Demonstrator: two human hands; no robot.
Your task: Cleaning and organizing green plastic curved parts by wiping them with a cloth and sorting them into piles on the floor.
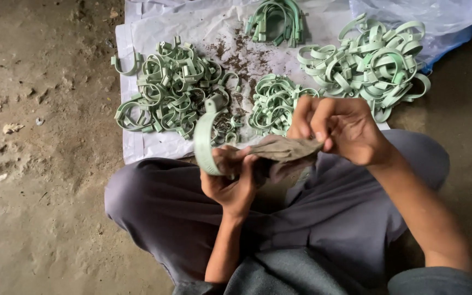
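Gripping upright pale-green clamp (206, 143), opening facing right: left hand (231, 183); right hand (342, 130) pinching grey rag (286, 148).

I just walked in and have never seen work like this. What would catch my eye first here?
Most striking are the heaps of pale green plastic clips spread over a white sheet on the dirt floor, the biggest pile at the upper right. Nearer the camera, a person sits cross-legged; the left hand holds one green clip, while the right hand pinches a grey-brown rag stretched between both hands.
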